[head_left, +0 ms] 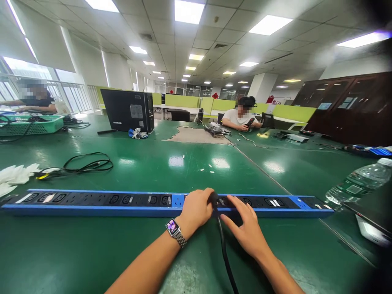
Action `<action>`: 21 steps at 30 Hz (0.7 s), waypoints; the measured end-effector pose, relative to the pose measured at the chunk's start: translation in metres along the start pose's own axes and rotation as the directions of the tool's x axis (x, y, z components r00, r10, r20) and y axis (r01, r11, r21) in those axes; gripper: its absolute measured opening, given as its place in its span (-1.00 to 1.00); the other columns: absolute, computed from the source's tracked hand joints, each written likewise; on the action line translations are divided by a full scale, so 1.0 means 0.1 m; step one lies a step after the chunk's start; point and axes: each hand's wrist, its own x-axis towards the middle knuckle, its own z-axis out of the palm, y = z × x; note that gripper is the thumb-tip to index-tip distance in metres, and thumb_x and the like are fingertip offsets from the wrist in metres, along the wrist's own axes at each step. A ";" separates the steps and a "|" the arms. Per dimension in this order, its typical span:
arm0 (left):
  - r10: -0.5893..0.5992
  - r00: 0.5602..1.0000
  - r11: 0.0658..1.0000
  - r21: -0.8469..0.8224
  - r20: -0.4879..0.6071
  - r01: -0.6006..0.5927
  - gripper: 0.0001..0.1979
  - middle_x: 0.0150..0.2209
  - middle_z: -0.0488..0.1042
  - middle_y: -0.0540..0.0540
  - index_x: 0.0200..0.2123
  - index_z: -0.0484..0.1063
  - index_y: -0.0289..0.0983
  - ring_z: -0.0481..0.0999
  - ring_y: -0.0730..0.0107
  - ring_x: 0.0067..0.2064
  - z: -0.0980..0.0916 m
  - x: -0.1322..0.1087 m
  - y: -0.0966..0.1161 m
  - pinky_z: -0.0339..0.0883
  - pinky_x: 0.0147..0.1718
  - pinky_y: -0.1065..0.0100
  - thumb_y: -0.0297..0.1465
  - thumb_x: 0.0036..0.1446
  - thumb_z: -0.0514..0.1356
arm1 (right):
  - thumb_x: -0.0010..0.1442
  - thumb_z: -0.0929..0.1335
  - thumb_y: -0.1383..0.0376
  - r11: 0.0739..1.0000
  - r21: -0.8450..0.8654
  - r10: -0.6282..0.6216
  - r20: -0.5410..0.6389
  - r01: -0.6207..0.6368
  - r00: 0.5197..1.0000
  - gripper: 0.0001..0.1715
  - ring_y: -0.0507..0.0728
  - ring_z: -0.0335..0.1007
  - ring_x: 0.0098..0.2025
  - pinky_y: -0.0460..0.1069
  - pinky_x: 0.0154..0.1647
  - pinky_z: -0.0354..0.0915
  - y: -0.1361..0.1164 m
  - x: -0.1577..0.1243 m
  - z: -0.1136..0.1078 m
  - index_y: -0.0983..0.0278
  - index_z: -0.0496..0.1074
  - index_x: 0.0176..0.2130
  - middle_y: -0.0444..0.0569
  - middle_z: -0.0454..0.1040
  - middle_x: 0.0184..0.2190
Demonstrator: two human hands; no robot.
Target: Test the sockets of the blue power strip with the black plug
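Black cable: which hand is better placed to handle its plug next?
Likely the left hand: its fingers are curled on the plug. The right hand is spread beside the cable, apparently gripping nothing.

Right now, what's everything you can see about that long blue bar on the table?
The long blue bar looks like a power strip, lying flat across the green table with its sockets facing up. Its edges are blue, maybe painted metal; its black top has differently shaped sockets, two blue sections and pale stickers. The left hand holds a black plug at it; the right hand is over it, perhaps touching.
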 end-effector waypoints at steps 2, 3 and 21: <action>0.020 0.999 0.999 0.037 0.025 -0.021 -0.71 -0.17 0.58 -0.12 0.01 0.39 -0.19 0.55 0.17 -0.14 -0.02 0.02 0.00 0.41 -0.18 0.24 -0.38 0.22 0.09 | 0.18 0.31 -0.01 0.999 0.031 0.020 -0.009 -0.020 1.000 -0.36 0.30 0.28 0.21 0.40 0.25 0.06 -0.03 0.07 -0.03 0.16 0.25 0.18 0.08 0.39 0.16; 0.025 0.999 0.998 0.049 0.034 -0.026 -0.72 -0.19 0.58 -0.12 -0.01 0.41 -0.19 0.56 0.16 -0.15 -0.04 0.03 0.01 0.42 -0.18 0.24 -0.38 0.22 0.09 | 0.17 0.31 0.00 0.999 0.052 0.015 -0.008 -0.014 1.000 -0.36 0.30 0.29 0.20 0.38 0.23 0.11 -0.06 0.12 -0.04 0.16 0.27 0.17 0.08 0.40 0.15; -0.172 0.931 0.966 0.131 -0.321 0.223 -0.65 0.00 0.53 -0.18 0.01 0.42 -0.23 0.43 0.04 0.07 -0.71 -0.93 -0.79 0.27 0.07 -0.02 -0.42 0.13 0.22 | 0.27 0.29 0.06 0.950 0.235 -0.204 -0.029 0.205 0.979 -0.59 0.15 0.49 -0.21 0.02 -0.16 0.40 -0.79 0.44 0.25 0.20 0.44 0.00 0.02 0.56 -0.21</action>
